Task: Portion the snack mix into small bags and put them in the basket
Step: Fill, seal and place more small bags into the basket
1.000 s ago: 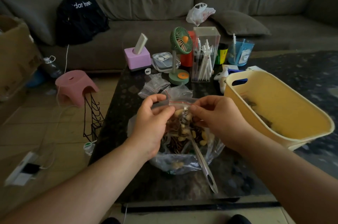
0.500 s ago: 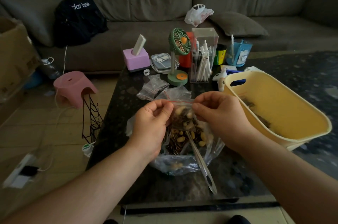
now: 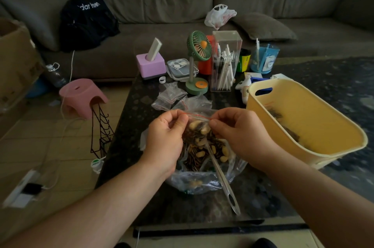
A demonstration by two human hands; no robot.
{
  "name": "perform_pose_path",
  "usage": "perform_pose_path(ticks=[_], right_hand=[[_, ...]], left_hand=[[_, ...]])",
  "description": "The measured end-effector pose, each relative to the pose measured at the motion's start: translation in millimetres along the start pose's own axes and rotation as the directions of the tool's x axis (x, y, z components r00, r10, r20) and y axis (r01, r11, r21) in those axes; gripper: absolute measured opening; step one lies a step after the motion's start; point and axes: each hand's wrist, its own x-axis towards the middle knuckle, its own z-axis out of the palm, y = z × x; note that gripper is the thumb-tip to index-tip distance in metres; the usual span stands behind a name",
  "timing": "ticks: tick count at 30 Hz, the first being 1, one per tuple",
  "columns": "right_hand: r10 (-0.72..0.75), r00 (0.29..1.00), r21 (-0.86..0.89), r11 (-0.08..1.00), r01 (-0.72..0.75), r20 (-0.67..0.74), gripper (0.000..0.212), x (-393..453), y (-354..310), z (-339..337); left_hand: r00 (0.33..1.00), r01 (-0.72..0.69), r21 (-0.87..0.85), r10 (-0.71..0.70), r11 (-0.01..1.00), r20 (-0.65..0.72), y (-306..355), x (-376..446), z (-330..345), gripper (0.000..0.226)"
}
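A small clear zip bag [image 3: 198,126] with a red seal line, filled with peanuts and seeds, hangs between my hands. My left hand [image 3: 166,136] pinches its top left corner and my right hand [image 3: 240,132] pinches the top right. Below them lies the big clear bag of snack mix [image 3: 204,166] with a metal spoon [image 3: 224,185] sticking out toward me. The yellow basket [image 3: 315,118] stands tilted at the right with filled small bags [image 3: 283,126] inside. Empty small bags [image 3: 170,96] lie behind the big bag.
The dark table [image 3: 137,126] carries a green desk fan [image 3: 197,61], a clear pen box [image 3: 224,61], a pink tissue box [image 3: 150,63], a blue cup [image 3: 264,59] and a flat clear case [image 3: 181,66]. A pink stool [image 3: 81,96] and wire rack [image 3: 101,132] stand left.
My hands have drawn the bag's top edge taut and straight, the fingers of both pinching the seal line closer together.
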Motion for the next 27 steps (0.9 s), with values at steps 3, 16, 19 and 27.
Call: perform_pose_path(ticks=[3,16,19,27], right_hand=[[-0.058,0.998,-0.069,0.996,0.058,0.000,0.012,-1,1,1],[-0.163,0.985,-0.097,0.983,0.157,-0.060,0.005,2,0,9],[-0.183,0.982,-0.124,0.977,0.175,-0.056,0.008,1,-1,11],[-0.241,0.969,-0.247,0.943,0.223,-0.045,0.005,5,-1,0]], left_hand=[[1.000,-0.004,0.061,0.004,0.998,-0.002,1,1,-2,0.018],[1.000,0.003,0.032,-0.002,0.999,-0.023,4,-1,1,0.025],[0.999,0.018,0.013,-0.018,1.000,-0.026,4,-2,2,0.022],[0.991,-0.131,0.127,0.127,0.983,0.041,11,-3,-4,0.012]])
